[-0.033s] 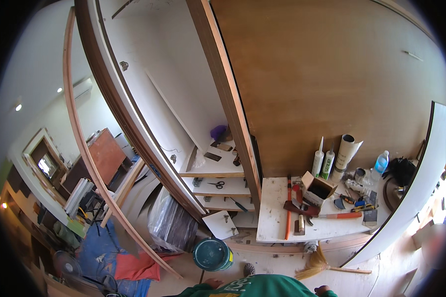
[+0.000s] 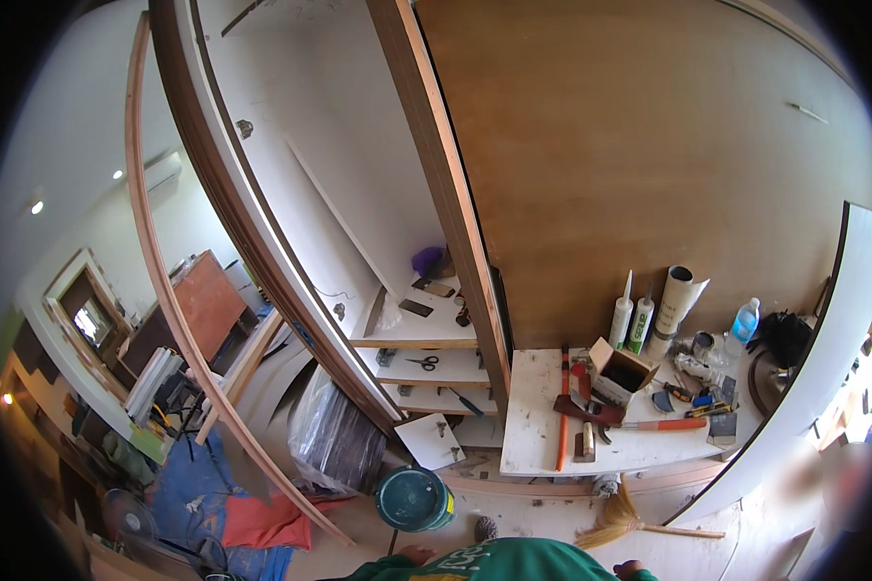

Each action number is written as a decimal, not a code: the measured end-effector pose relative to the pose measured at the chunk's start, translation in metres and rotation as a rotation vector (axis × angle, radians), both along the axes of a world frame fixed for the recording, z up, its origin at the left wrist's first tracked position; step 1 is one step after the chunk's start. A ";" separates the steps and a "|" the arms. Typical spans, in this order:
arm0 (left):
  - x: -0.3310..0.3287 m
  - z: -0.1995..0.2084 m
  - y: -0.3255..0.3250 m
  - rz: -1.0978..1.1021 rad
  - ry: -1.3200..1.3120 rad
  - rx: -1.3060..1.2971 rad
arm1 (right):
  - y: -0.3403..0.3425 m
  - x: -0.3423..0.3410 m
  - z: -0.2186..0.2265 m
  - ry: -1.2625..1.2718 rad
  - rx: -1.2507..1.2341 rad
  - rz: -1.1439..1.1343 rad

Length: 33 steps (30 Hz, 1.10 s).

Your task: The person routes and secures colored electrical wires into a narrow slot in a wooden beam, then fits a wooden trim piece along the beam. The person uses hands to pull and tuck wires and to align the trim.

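Note:
At the lower edge, my left hand (image 2: 417, 555) hangs beside my green shirt (image 2: 523, 560), nearest the dark green lidded bucket (image 2: 415, 500) on the floor. My right hand (image 2: 630, 567) is low on the other side of the shirt, below the straw broom (image 2: 622, 521). Both hands are apart from the things around them. Their fingers are too small and partly hidden to read. Ahead, a white bench (image 2: 528, 416) bears an axe-like tool (image 2: 591, 410) with an orange handle, an open cardboard box (image 2: 625, 371) and two sealant tubes (image 2: 639, 324).
Left of the bench stands an open white cabinet with shelves (image 2: 426, 339), scissors (image 2: 422, 363) on one. A long curved wooden strip (image 2: 189, 339) crosses the left side. Plastic-wrapped boards (image 2: 334, 436) lean by the bucket. A water bottle (image 2: 743, 324) and a curved white panel (image 2: 794, 416) are right.
The blurred shape at the right edge reaches slightly farther left. The view has shifted very slightly; my hands and the things on the bench look the same.

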<state>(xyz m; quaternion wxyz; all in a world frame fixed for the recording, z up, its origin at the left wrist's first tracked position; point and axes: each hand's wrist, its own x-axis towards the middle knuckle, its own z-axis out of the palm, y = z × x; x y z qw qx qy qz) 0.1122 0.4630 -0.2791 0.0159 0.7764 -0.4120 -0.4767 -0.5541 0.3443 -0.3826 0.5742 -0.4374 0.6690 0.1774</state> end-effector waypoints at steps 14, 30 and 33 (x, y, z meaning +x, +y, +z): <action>-0.001 -0.017 -0.008 0.000 0.026 0.089 | -0.033 0.006 0.041 0.051 -0.108 0.206; -0.027 0.006 0.005 -0.006 -0.088 -0.109 | 0.023 -0.016 0.042 -0.105 -0.255 0.085; -0.035 0.020 0.006 -0.013 -0.070 -0.101 | 0.020 -0.020 0.054 -0.057 -0.291 0.203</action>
